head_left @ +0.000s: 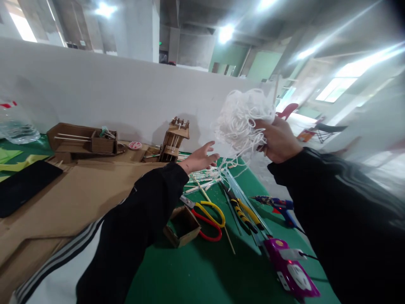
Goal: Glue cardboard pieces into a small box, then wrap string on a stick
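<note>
A tangled bundle of white string (242,118) is gripped in my right hand (280,137), held up above the far right of the green table. Loose strands hang from the bundle down towards the tabletop. My left hand (202,158) reaches out to the left of the string, fingers apart, with nothing in it. Beneath it lie several paper-wrapped sticks (202,179). Nearer to me are scissors (210,219) with red and yellow handles, pliers (243,211) with black and yellow grips, and a small open cardboard box (183,230).
A blue glue gun (275,202) and a purple power strip (291,270) lie at the right edge. Cardboard sheets (85,185), a black phone-like slab (28,185) and a plastic bottle (17,122) occupy the left. Cardboard models (174,139) stand by the white partition (126,84).
</note>
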### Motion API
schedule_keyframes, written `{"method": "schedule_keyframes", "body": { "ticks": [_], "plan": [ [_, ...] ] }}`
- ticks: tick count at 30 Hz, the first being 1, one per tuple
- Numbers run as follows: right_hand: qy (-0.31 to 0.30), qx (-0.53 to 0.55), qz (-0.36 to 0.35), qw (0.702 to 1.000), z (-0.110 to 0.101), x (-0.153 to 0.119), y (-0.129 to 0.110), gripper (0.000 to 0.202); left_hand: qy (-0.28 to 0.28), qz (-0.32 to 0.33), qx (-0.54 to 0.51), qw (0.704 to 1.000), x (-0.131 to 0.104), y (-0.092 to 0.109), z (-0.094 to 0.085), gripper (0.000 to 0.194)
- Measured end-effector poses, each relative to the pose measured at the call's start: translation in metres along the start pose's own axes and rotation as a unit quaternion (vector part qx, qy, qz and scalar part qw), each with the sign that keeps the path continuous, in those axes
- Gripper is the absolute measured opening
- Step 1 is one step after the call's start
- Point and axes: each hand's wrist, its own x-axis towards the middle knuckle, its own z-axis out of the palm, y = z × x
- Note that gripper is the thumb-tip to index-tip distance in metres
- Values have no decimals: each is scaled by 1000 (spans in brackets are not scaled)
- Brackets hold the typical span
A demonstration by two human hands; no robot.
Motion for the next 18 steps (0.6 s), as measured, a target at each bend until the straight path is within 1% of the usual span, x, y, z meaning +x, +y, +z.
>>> {"method": "schedule_keyframes", "body": {
  "ticks": [2,4,6,8,10,13,16,18],
  "plan": [
    [-17,12,6,1000,3,-4,-1,29,2,-5,-12,1000,14,0,5,55],
    [-27,19,11,999,5,-6,-1,29,10,-13,-16,1000,24,-2,8,41],
    [-29,22,13,999,4,-6,0,30,25,-23,-14,999,29,-7,8,28],
    [-27,20,11,999,2,-4,4,29,44,-34,-14,998,27,-13,3,24],
    [-20,13,8,1000,-4,1,8,28,70,-46,-19,996,19,-18,-6,24],
    [-13,-10,8,1000,-15,9,14,26,121,-51,-52,990,1,-20,-26,24],
    [-20,-39,24,999,-28,16,20,26,173,-32,-119,977,-19,-13,-51,31],
    [-36,-58,41,997,-35,19,24,25,214,-15,-175,961,-30,-4,-67,35]
  ]
}}
